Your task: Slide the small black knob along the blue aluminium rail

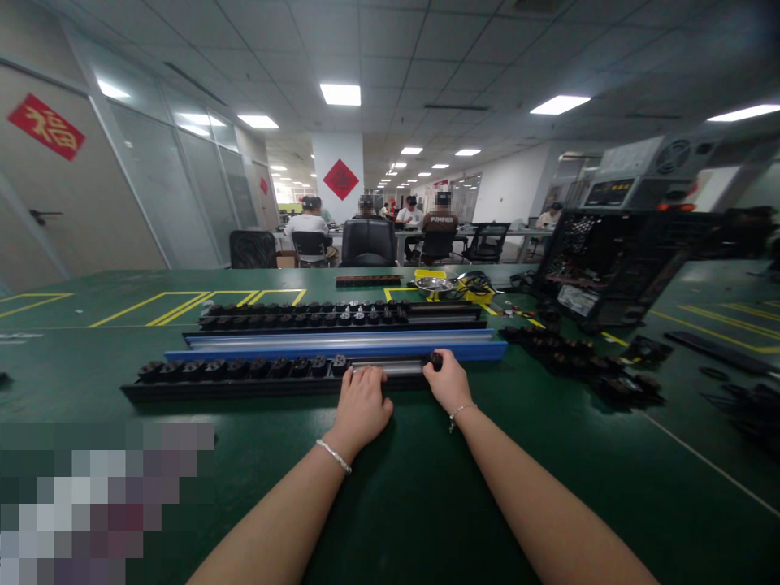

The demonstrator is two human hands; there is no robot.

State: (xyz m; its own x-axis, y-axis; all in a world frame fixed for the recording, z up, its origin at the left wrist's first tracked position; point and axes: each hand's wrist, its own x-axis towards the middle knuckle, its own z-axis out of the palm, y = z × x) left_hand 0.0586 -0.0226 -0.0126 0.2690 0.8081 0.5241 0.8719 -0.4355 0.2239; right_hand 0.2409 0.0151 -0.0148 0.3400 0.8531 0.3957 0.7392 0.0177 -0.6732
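The green table (390,487) bears the near black rail (231,390), left of centre. The left hand (364,406) rests over its near edge, grip impossible to tell; the right hand (449,382) pinches a black module (434,359) near its right end.

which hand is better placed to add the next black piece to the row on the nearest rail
Likely the right hand: it grips a small black module near the right end of the nearest black rail. The left hand rests on that rail, by the row of modules.
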